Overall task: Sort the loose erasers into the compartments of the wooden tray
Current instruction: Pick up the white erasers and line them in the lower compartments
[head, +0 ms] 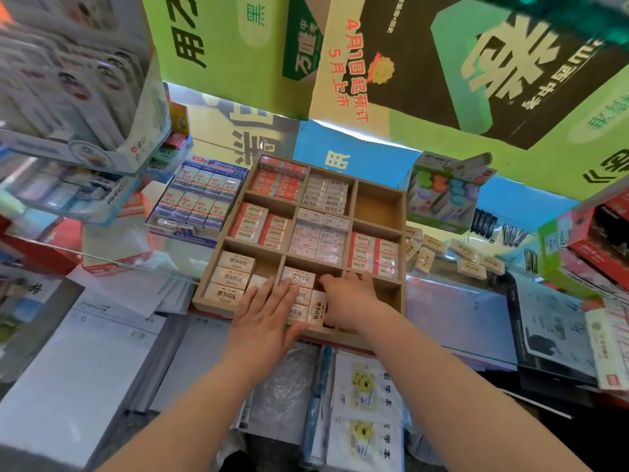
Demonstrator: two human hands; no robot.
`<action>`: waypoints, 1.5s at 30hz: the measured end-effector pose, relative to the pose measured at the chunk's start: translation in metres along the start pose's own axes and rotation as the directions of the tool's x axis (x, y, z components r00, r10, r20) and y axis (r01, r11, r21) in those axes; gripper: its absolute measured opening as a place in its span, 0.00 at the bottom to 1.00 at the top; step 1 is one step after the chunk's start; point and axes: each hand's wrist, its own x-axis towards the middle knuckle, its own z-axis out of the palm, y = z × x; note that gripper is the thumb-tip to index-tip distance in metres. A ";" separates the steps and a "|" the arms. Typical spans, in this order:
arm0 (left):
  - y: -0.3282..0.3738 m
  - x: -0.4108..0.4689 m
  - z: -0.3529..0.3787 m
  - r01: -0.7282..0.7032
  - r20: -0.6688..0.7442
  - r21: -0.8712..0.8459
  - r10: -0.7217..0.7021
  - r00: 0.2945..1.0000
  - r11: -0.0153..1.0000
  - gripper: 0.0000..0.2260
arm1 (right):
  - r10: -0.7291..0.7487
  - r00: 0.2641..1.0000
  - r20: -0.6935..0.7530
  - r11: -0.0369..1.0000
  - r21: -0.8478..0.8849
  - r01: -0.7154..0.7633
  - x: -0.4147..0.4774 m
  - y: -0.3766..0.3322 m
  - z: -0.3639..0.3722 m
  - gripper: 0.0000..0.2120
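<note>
— What did the tray [405, 233] hold?
— Erasers in most compartments; the far right one was empty. Loose erasers [456, 255] lay on the counter [452, 315] just beside its right edge.
— And the hands?
— The left hand [263, 311] lay flat and open over the near middle compartment's erasers [299, 279]. The right hand [352, 298] hid its fingertips there; its grip I couldn't tell.

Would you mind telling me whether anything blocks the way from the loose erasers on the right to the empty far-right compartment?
Nothing visible does. The loose erasers lie on the glass just right of the wooden tray; only its low wall separates them from the empty compartment.
</note>
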 end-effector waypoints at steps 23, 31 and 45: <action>0.002 -0.002 -0.002 -0.024 -0.058 -0.062 0.021 0.998 0.998 0.40 | -0.063 0.982 -0.179 0.939 0.323 0.120 -0.019 0.015 0.009 0.22; 0.036 0.006 -0.009 -0.123 -0.271 -0.231 0.058 0.961 0.965 0.16 | 0.112 0.871 -0.478 0.755 0.611 0.239 -0.040 0.053 0.022 0.15; 0.079 0.032 0.020 -0.044 -0.044 -0.066 0.041 0.998 0.997 0.31 | 0.381 0.839 -0.389 0.806 0.583 -0.096 -0.009 0.174 0.034 0.26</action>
